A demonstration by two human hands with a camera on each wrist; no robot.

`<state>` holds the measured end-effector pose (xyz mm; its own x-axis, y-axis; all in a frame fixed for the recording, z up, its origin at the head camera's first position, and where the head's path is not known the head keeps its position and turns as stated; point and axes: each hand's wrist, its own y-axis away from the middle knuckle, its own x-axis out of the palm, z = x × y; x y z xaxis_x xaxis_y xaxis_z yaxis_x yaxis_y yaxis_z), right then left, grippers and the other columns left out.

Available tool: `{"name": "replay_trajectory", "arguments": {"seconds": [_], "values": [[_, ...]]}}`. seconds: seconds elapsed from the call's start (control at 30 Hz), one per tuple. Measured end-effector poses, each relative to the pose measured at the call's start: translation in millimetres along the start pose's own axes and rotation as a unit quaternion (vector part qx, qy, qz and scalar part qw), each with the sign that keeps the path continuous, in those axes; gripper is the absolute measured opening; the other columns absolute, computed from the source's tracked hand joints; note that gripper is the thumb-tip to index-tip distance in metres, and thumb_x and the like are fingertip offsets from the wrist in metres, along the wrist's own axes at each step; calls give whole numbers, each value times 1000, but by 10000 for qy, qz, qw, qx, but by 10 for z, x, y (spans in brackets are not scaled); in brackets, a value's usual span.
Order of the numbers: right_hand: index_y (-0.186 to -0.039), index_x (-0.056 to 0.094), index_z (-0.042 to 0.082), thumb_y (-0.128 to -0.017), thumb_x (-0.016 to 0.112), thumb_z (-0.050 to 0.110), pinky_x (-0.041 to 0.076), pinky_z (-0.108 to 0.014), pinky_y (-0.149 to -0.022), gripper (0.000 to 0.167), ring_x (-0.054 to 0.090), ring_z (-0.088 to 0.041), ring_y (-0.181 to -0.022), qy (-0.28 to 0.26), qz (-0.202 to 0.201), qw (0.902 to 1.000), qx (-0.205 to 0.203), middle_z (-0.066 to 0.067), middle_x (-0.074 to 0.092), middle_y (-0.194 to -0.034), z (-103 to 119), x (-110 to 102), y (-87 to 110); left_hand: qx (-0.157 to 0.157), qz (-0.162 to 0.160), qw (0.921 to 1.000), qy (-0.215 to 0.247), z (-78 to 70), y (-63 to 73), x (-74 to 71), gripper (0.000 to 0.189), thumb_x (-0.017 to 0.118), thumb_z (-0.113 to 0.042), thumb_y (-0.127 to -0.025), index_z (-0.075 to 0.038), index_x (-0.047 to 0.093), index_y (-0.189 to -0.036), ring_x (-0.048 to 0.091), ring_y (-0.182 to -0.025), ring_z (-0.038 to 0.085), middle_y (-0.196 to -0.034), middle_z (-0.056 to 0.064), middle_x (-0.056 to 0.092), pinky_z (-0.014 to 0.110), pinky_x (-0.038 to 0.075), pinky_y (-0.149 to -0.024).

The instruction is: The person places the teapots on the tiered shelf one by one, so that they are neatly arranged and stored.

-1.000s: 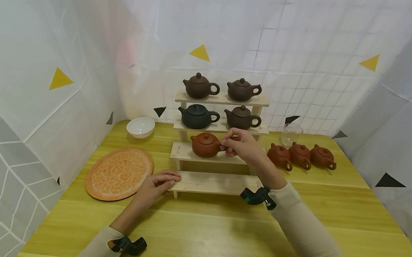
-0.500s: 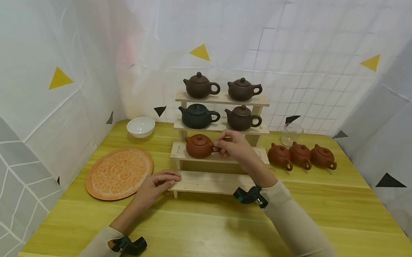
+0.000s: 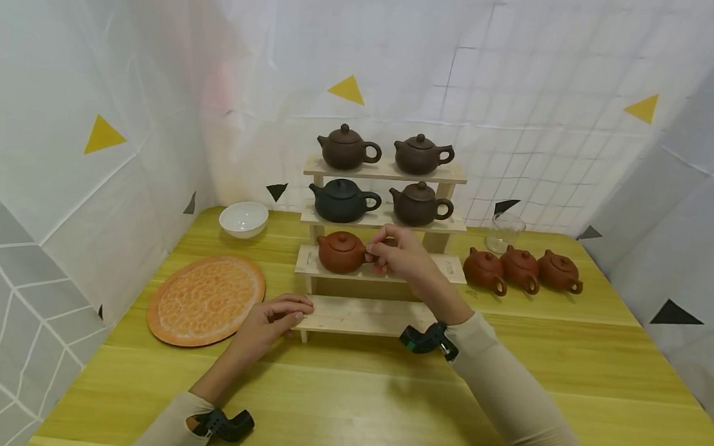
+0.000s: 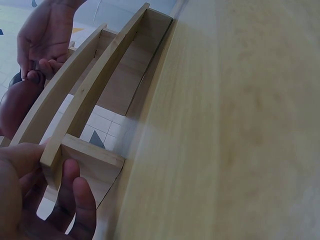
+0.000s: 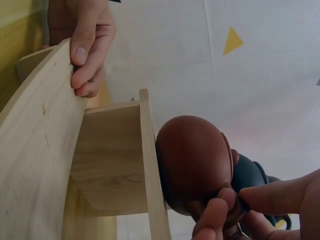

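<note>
A reddish-brown clay teapot (image 3: pixel 339 253) sits at the left of the third tier of a wooden stepped shelf (image 3: pixel 369 316). My right hand (image 3: pixel 399 255) pinches its handle between thumb and fingers. In the right wrist view the teapot (image 5: pixel 192 160) rests against the board, its handle partly covered by my fingers. My left hand (image 3: pixel 274 319) holds the left end of the lowest board; the left wrist view has fingers curled beneath that board (image 4: pixel 82 95). Behind, a black teapot (image 3: pixel 341 202) and a dark brown teapot (image 3: pixel 419 205) occupy the second tier.
Two dark brown teapots, one on the left (image 3: pixel 343 150) and one on the right (image 3: pixel 420 157), stand on the top tier. Three reddish teapots (image 3: pixel 520 269) and a glass cup (image 3: pixel 505 233) are at right. A white bowl (image 3: pixel 244 220) and round orange mat (image 3: pixel 207 301) lie left.
My right hand has moved the reddish-brown teapot leftward along the third tier, mostly in the first half second and only slightly since. My left hand has stayed at the board's end.
</note>
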<state>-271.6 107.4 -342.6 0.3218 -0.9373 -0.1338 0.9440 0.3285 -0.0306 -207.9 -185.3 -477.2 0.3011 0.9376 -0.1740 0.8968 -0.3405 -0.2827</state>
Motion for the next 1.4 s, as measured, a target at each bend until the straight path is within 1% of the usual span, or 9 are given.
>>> {"name": "replay_trajectory", "arguments": {"seconds": [0.1, 0.2, 0.33, 0.47, 0.7, 0.9, 1.07, 1.27, 1.4], "values": [[-97, 62, 4, -105, 58, 0, 50, -31, -60, 10, 55, -21, -65, 24, -32, 10000, -72, -22, 66, -93, -4, 13, -6, -16, -6, 10000, 4, -12, -6, 1, 21, 63, -8, -105, 0, 77, -119, 62, -115, 21, -134, 16, 63, 35, 58, -71], [-103, 62, -2, -105, 58, 0, 50, -30, -61, 5, 55, -22, -66, 61, 9, 9998, -175, -21, 66, -93, -13, 23, -11, -22, -10, 10000, 11, -15, -11, 0, 21, 63, -7, -105, 1, 77, -119, 62, -114, 19, -134, 16, 63, 34, 58, -71], [-110, 60, -8, -105, 59, 2, 50, -30, -62, 12, 55, -22, -68, 107, 82, 9995, -279, -19, 67, -94, -25, 30, -9, -27, -13, 10000, 7, -16, -20, 4, 21, 63, -7, -105, 2, 76, -120, 63, -112, 18, -134, 18, 63, 33, 58, -71], [-110, 61, -7, -104, 63, 4, 52, -31, -62, 13, 56, -22, -69, 221, 42, 9991, -353, -19, 65, -97, -48, 16, 0, -44, -16, 10000, -1, -12, -20, 8, 21, 64, -7, -105, 1, 77, -119, 63, -112, 18, -134, 17, 63, 32, 57, -71], [-109, 65, 0, -102, 69, 12, 53, -36, -65, 14, 60, -27, -72, 795, -81, 9950, -600, -22, 66, -99, -84, -55, 60, 24, 25, 10000, -32, -5, -2, 6, 21, 63, -8, -106, -1, 77, -120, 63, -114, 20, -135, 16, 63, 33, 57, -71], [-110, 66, 0, -101, 70, 11, 57, -46, -72, 15, 63, -30, -77, 783, -21, 9953, -575, -23, 67, -96, -102, -77, 77, 48, -5, 10000, -65, 10, 10, 1, 21, 63, -9, -106, -2, 77, -120, 62, -114, 20, -134, 15, 63, 34, 58, -71], [-112, 65, -2, -103, 70, 13, 58, -40, -72, 18, 65, -32, -82, 686, -20, 9962, -534, -26, 68, -100, -114, -114, 97, 2, 26, 10000, 61, 25, 13, 14, 22, 63, -8, -106, 0, 77, -121, 62, -116, 20, -135, 17, 62, 35, 58, -72], [-118, 64, -3, -103, 70, 20, 60, -38, -77, 28, 70, -34, -91, 996, -226, 9930, -594, -25, 67, -115, -69, -313, 243, -28, 14, 10000, 51, 14, 5, 14, 22, 63, -9, -106, -1, 77, -121, 62, -115, 20, -136, 16, 62, 34, 58, -72], [-121, 63, -3, -105, 68, 21, 59, -38, -80, 30, 70, -35, -94, 1175, -286, 9915, -474, -25, 66, -119, -60, -519, 367, -44, -1, 10000, 10, -4, -2, 2, 22, 64, -10, -105, -1, 77, -121, 64, -111, 20, -135, 16, 63, 35, 58, -71]]}}
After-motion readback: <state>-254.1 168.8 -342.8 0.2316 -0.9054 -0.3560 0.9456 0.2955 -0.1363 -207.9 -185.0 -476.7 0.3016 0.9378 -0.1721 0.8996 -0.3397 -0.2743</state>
